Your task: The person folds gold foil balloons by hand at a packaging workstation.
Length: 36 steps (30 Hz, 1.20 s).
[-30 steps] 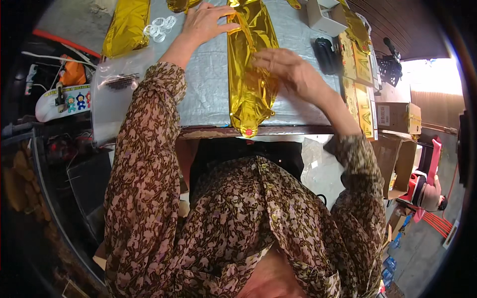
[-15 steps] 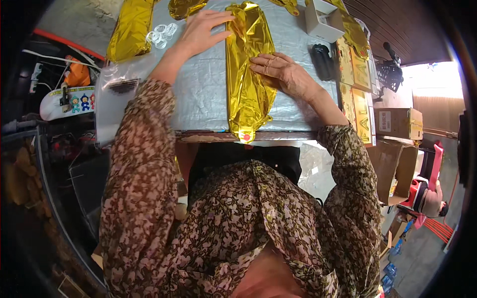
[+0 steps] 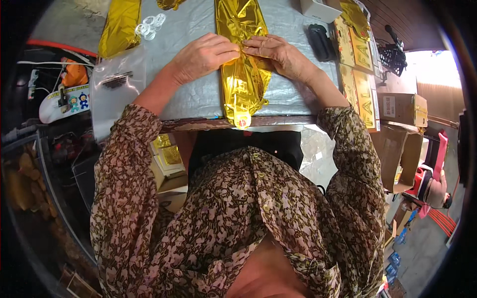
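Note:
A gold foil balloon [image 3: 244, 82], deflated and creased into a long strip, lies lengthwise on the grey-covered table. Its tab with a red mark hangs over the near edge. My left hand [image 3: 206, 55] is closed on the foil's left side, fingers curled at the middle of the strip. From the right, my right hand [image 3: 281, 58] meets it there, its fingertips gathering the foil close to the left fingers. The right thumb is mostly hidden. Both forearms rest near the table's front edge.
Clear plastic rings [image 3: 150, 26] and another gold foil sheet [image 3: 119, 27] lie at the left, near a clear plastic bag [image 3: 117, 89]. On the right are a black object [image 3: 320, 42], a white box [image 3: 320, 9], printed gold packages [image 3: 355, 92] and cardboard boxes [image 3: 405, 109].
My left hand has come down and inward from the upper left side of the foil, and its fingers have closed on it. My right hand has shifted slightly upward along the foil.

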### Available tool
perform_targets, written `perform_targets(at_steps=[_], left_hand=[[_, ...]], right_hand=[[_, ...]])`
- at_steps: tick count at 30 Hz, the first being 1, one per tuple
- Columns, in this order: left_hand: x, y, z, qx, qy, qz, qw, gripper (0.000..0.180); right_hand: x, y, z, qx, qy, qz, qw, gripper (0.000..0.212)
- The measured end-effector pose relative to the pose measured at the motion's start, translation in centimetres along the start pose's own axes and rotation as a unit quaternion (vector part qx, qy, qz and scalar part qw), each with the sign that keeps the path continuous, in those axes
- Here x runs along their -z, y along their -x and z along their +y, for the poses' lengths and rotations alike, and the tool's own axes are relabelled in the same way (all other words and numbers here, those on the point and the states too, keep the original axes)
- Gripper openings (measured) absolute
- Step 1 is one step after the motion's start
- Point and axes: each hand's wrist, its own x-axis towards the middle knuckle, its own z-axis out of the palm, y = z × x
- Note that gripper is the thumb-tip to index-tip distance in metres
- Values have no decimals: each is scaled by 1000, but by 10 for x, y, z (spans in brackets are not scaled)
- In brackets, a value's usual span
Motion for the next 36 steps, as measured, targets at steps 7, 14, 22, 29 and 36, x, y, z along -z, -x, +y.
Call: perform_targets(at_steps=[7,14,22,29,36], left_hand=[[-18,14,7,90,52,39,994,30],[-19,18,18,191,103,70,974,29],[-19,16,17,243,194,92,946,26],[-15,15,25,204,149,72,965,21],[-12,12,30,251,160,68,952,29]], right_hand=[[0,2,4,-5,-8,11,1000,52],[33,36,4,-98,-51,85,990,60],[16,26,-16,-112,63,116,985,41],[6,26,-17,-123,44,103,986,42],[4,24,-28,-177,-7,112,978,39]])
